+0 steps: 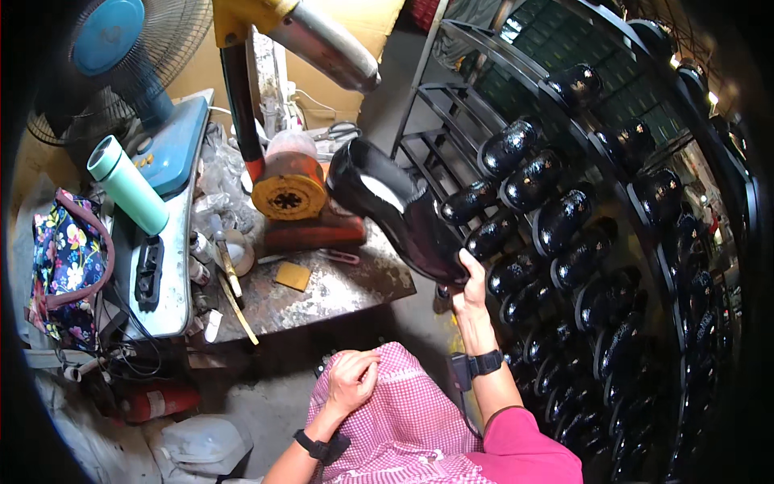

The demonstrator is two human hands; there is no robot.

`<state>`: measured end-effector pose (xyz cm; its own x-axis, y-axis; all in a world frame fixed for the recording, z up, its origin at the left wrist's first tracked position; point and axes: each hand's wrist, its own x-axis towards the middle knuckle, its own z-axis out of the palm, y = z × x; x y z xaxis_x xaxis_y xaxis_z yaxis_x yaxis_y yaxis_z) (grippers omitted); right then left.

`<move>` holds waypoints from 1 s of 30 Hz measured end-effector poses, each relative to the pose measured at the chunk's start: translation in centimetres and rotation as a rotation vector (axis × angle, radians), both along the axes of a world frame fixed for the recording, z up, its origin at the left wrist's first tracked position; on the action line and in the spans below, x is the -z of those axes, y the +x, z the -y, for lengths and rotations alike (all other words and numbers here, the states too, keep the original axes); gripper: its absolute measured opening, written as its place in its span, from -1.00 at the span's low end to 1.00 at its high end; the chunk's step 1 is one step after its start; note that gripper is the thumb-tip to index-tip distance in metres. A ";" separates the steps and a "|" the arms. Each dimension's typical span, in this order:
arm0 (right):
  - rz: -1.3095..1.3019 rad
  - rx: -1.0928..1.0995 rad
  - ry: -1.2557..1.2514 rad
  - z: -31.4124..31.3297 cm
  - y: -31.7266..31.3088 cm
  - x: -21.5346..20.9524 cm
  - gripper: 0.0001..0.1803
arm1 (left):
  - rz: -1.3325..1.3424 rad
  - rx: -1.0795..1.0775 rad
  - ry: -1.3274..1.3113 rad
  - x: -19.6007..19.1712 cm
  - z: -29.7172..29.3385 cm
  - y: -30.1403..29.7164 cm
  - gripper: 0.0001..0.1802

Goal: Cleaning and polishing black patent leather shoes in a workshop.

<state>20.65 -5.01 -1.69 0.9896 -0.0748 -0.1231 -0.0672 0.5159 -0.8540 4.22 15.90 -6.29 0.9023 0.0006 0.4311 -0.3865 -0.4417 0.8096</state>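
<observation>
The person's right hand (pixel 472 278) is gripping the near end of a glossy black shoe (pixel 435 242) in a closed hold, the shoe slanting away toward ten or eleven o'clock. The left hand (pixel 353 381) is resting half-curled on pink checked cloth (pixel 407 403) at about seven from the shoe; I can't tell whether it's pinching any. A yellow-faced machine (pixel 278 199) is standing at nine, rows of other black shoes (pixel 562 219) at three.

From the left hand (pixel 353 381), the table (pixel 359 289) has bare room at 12 o'clock. The big machine (pixel 294 189) blocks 11, the held boot (pixel 431 246) 1, more black boots (pixel 562 216) 2.
</observation>
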 end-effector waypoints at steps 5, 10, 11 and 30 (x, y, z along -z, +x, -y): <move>-0.171 -0.053 0.124 3.3 -5.6 2.0 -0.66 | -0.016 0.001 0.007 0.1 0.2 0.1 -0.92; -0.260 -0.089 0.178 4.4 -8.8 1.8 -0.63 | -0.032 0.007 0.028 -0.3 0.8 0.4 -0.91; -0.284 -0.050 0.175 4.3 -8.9 2.0 -0.63 | -0.034 0.008 0.034 -0.3 0.9 0.3 -0.90; -0.073 -0.226 0.141 -1.3 12.5 -4.8 -0.64 | 0.017 -0.024 0.018 0.5 0.4 -0.1 -0.92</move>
<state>33.16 -3.75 3.12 0.9674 0.1701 -0.1878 -0.2527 0.5940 -0.7638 4.13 15.51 -6.80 0.8947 0.0144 0.4465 -0.3892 -0.4654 0.7949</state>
